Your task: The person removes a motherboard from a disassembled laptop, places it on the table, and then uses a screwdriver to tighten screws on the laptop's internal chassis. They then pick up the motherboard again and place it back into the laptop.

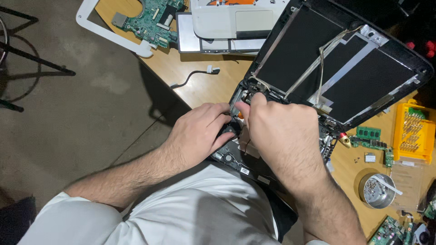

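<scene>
Crowding the laptop hinge [252, 93], both hands' curled fingers [217, 110] hide their grip; round tin [376, 190] nearby.

Two bare hands were in play: the left hand [200, 134] and the right hand [277, 131], both down at one opened black laptop [336, 68]. One white laptop shell [236, 20] sat further up the wooden table [200, 77], one white screen bezel [97, 27] beside it. Green circuit boards, three counted clearly: one large board [147, 22] at the top, one board at the lower right corner [390, 229], and one small memory stick [368, 133]. One loose black cable [195, 75]. One yellow bit case [414, 131]. One round metal tin [377, 190]. One red-handled tool tip [344, 138], mostly hidden.
</scene>
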